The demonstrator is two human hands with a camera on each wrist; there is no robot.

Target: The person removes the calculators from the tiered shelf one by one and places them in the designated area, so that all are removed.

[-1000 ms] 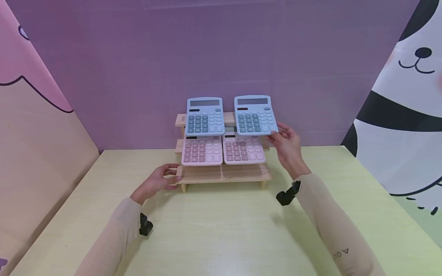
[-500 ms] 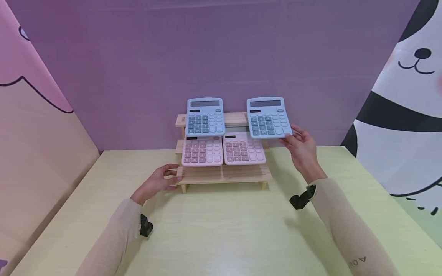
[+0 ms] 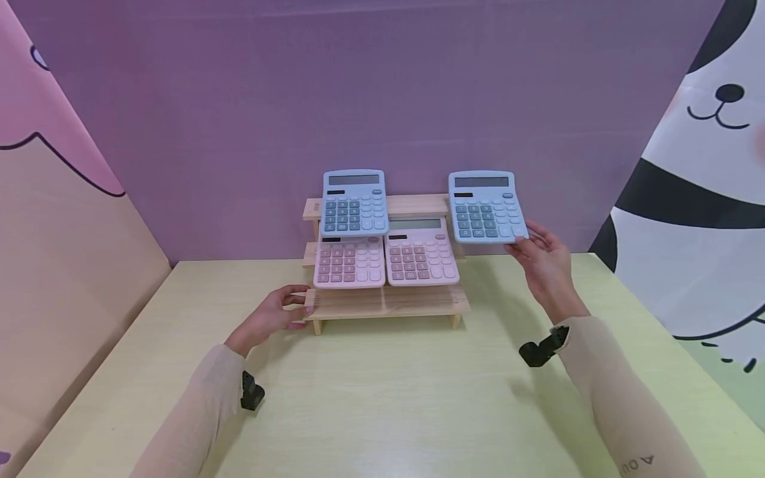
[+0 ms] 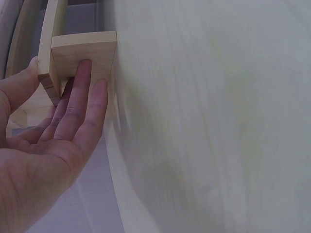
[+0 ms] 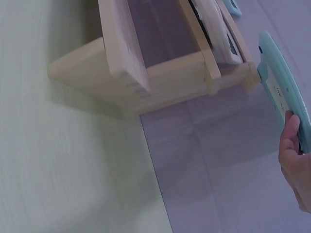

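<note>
My right hand (image 3: 546, 271) pinches a light blue calculator (image 3: 487, 207) by its lower right corner, thumb on the front. It is held off to the right of the tiered wooden stand (image 3: 388, 304), overlapping the top tier's right end in the head view. In the right wrist view the calculator (image 5: 282, 85) shows edge-on with its back label. A second blue calculator (image 3: 355, 204) leans on the top tier at left. Below, two pink calculators (image 3: 349, 263) stand side by side on the middle tier. My left hand (image 4: 58, 141) grips the bottom tier's left end, thumb above, fingers underneath.
The stand sits on a pale wood table (image 3: 382, 398) near its back edge. A purple cloth (image 3: 382, 86) hangs close behind. Printed cloths with a panda (image 3: 705, 186) at right and a pink figure at left flank the table.
My right hand has moved right and slightly down with the blue calculator, uncovering the right pink calculator's screen. The left hand stays on the stand's end.
</note>
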